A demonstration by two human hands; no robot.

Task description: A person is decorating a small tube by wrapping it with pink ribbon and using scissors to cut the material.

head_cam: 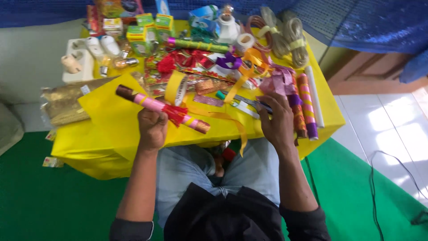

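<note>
A pink wrapped roll (160, 108) is being gripped in the closed left hand (152, 128); scissors (249, 103) are being touched under the loosely open right hand (277, 120); green boxes (154, 26) are being seen beyond both, on the yellow-covered table (111, 134).

In my left hand (151, 129) I hold a pink roll (161, 108) banded yellow with a red bow, over the yellow table cover (111, 134), while at two o'clock stand pink-and-gold striped rolls (305, 105) beside purple ribbon (229, 60) at twelve, green floor (53, 205) below.
</note>
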